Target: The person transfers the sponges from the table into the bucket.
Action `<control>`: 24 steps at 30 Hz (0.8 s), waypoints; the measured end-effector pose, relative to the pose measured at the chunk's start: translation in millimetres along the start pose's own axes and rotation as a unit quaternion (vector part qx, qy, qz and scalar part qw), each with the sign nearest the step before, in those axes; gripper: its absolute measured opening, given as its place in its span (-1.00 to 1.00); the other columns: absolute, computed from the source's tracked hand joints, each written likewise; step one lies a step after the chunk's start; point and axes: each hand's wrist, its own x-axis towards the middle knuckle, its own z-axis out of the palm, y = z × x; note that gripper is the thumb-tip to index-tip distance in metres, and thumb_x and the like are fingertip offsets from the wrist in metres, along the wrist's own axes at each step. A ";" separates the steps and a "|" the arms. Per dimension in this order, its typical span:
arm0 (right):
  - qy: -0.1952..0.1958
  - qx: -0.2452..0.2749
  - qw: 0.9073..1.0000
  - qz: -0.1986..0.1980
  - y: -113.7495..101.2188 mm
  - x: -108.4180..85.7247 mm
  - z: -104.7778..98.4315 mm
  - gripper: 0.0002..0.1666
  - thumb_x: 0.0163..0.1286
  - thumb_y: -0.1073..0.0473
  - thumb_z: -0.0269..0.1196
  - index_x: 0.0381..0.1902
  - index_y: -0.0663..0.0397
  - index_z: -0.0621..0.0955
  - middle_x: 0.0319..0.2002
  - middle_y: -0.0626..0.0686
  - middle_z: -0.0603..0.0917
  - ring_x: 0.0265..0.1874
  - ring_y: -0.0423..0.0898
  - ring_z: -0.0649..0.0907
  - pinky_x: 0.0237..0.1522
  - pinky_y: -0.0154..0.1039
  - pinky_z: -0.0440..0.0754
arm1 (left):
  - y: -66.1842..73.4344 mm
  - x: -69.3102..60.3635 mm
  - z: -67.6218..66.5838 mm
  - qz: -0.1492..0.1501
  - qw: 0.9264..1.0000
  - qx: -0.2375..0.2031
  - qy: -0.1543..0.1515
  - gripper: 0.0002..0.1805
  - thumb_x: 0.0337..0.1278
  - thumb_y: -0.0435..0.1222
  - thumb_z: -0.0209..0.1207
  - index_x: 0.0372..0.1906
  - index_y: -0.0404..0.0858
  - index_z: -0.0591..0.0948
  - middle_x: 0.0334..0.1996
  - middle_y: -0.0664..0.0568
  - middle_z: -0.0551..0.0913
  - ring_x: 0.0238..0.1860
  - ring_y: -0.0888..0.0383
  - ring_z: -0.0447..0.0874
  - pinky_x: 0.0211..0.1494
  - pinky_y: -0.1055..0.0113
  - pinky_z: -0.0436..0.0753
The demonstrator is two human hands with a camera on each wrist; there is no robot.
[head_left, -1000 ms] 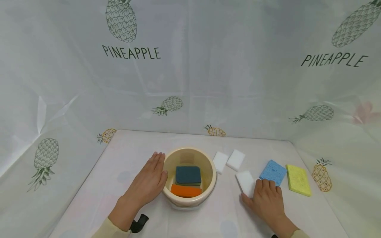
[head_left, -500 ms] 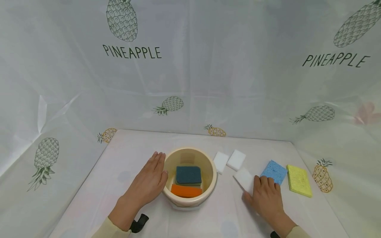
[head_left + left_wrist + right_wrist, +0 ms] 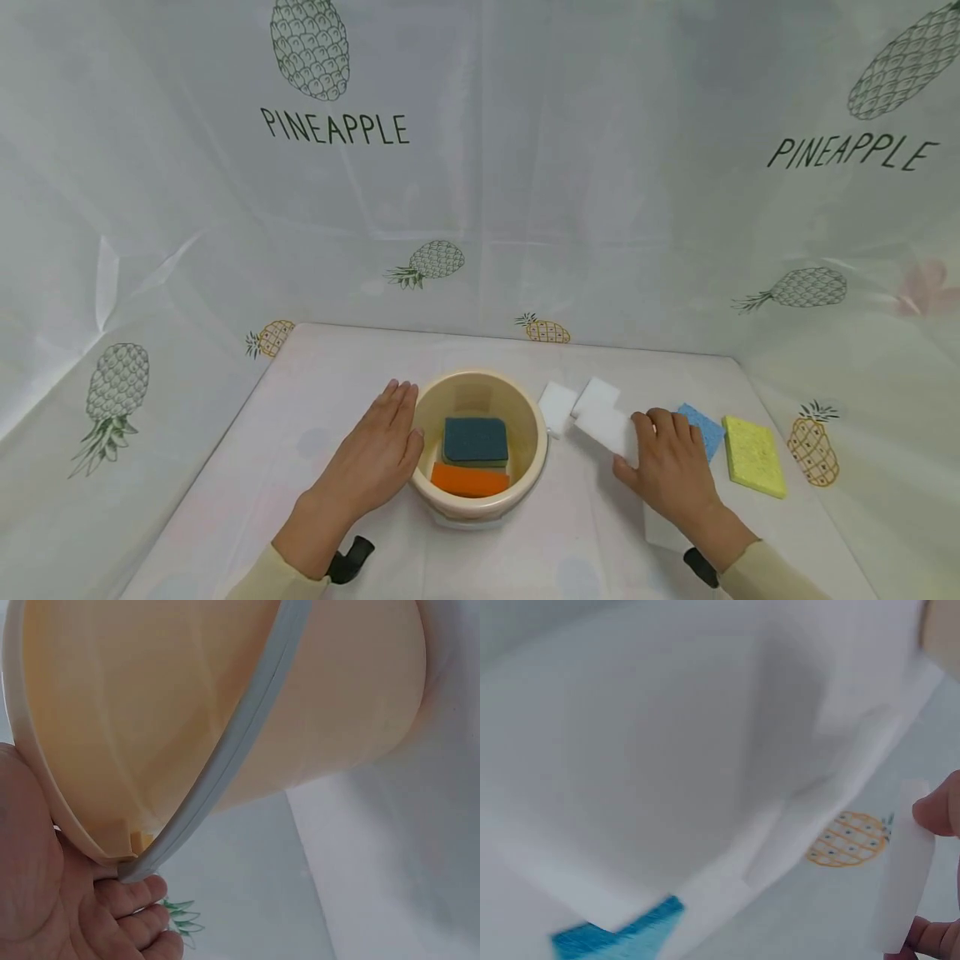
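Observation:
My left hand (image 3: 372, 454) rests against the left side of a cream bucket (image 3: 536, 454), fingers straight in the head view, thumb at the rim. In the left wrist view its fingertips lie beside the lower end of the grey bucket handle (image 3: 247, 720). Inside the bucket are a dark green-topped sponge (image 3: 475, 439) and an orange sponge (image 3: 468, 482). Right of the bucket, my right hand (image 3: 671, 467) pinches a white sponge (image 3: 606, 429) between thumb and fingers, tilted above the table. The right wrist view shows this white sponge (image 3: 905, 877) at its right edge.
Two white sponges (image 3: 557, 406) lie just right of the bucket. A blue sponge (image 3: 705, 433), partly hidden by my right hand, and a yellow sponge (image 3: 753, 456) lie farther right. Another white piece (image 3: 663, 531) shows under my right wrist. Pineapple-print sheeting (image 3: 480, 167) encloses the table.
My right hand has lifted the white sponge from the table and moved slightly up and away from me. A white piece now shows beneath the wrist. The left hand stays at the bucket.

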 end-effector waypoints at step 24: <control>-0.029 0.116 0.990 -0.069 -71.7 125.9 -55.4 -0.30 0.17 -0.11 0.37 0.17 0.20 0.61 0.04 0.20 0.62 -0.01 0.17 0.51 -0.05 0.06 0.44 | 3.1 2.3 -3.3 0.002 0.999 0.035 -0.008 -0.33 0.61 -0.14 0.01 0.57 -0.49 0.29 0.59 -0.32 0.30 0.67 -0.22 0.13 0.68 -0.11 0.23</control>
